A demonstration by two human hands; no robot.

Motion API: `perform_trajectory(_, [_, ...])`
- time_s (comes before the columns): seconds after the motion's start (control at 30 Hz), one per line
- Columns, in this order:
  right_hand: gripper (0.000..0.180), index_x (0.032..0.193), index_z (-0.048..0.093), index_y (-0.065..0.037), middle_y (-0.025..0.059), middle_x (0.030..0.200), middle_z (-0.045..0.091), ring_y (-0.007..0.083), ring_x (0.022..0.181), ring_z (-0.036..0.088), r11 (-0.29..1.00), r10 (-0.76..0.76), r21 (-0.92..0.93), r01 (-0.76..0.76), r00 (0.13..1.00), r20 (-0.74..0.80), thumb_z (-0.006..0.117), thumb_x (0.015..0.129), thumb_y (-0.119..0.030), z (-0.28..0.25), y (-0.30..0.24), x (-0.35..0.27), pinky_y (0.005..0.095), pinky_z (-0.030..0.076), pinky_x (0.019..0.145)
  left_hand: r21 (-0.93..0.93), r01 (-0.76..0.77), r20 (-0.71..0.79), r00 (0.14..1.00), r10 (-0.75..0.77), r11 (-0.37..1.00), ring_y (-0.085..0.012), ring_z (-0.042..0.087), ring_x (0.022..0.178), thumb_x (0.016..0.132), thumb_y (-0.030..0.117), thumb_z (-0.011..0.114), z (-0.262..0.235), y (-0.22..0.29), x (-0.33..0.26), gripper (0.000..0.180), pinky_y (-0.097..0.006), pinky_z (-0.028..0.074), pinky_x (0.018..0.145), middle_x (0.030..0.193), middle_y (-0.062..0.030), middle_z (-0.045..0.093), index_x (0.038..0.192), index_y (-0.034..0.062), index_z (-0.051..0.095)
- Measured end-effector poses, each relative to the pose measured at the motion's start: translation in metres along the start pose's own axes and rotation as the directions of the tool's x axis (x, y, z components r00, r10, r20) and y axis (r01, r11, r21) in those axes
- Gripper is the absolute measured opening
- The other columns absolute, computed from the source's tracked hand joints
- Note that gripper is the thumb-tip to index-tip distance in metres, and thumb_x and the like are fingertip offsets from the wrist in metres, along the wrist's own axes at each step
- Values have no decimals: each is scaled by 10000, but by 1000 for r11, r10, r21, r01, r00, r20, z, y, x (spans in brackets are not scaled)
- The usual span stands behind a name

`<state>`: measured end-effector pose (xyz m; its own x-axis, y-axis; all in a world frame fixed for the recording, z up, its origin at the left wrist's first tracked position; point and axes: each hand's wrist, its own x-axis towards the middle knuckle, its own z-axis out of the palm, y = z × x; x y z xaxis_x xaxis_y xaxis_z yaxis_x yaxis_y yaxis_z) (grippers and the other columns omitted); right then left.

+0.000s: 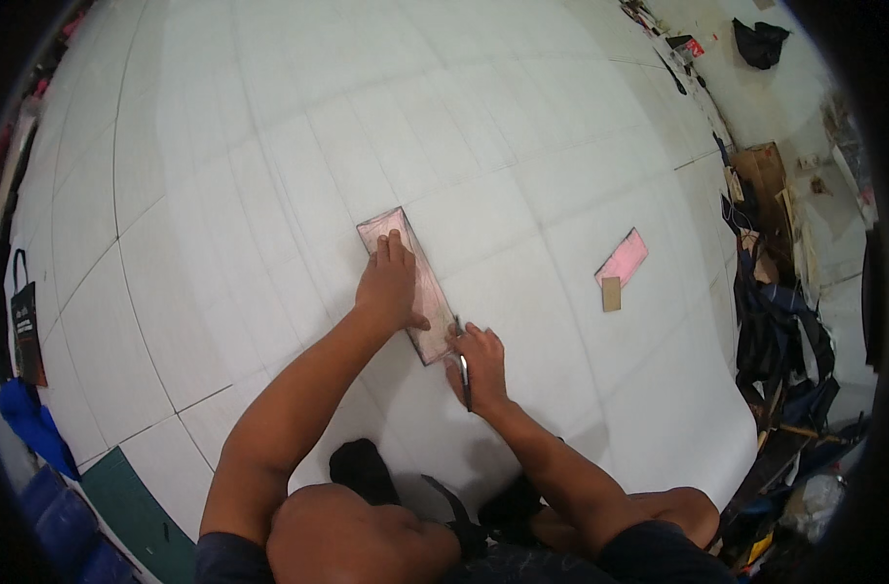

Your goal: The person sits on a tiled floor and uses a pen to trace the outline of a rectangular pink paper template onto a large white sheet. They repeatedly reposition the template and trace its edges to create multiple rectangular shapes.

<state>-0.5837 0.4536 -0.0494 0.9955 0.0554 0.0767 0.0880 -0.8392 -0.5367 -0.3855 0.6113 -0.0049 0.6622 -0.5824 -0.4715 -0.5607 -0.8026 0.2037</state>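
Observation:
A long pink rectangular piece with dark edges lies slantwise on a large white sheet. My left hand rests on its upper part, fingers stretched out flat and thumb spread toward its right edge. At the lower right edge of the piece, my right hand is closed around a slim dark pen-like tool with a shiny part. The tool's upper tip meets the piece's long edge; its exact kind is too small to make out.
To the right lie a smaller pink piece and a little brown rectangle, touching. A green mat, blue cloth and black bag sit at the left. Clutter with dark cloth and a cardboard box lines the right.

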Motion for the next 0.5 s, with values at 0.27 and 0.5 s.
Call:
perform_trajectory(0.27, [375, 1341, 595, 13, 229, 1211, 669, 389, 1106, 652, 908, 125, 417, -42, 977, -173, 577, 1024, -186, -17, 14, 169, 435, 513, 954, -57, 21, -18, 1000, -22, 998, -481, 190, 1553, 543, 548, 978, -3, 5, 4, 1468, -489, 283, 1254, 1658, -339, 166, 1570, -136, 182])
perform_trajectory(0.5, [335, 1238, 694, -14, 187, 1242, 714, 323, 1132, 692, 920, 186, 357, -160, 982, -40, 572, 1045, -260, -8, 4, 233, 391, 537, 960, -25, 43, 45, 998, -42, 999, -491, 158, 1561, 540, 533, 983, -2, 6, 9, 1491, -506, 261, 1260, 1678, -331, 118, 1579, -138, 151])
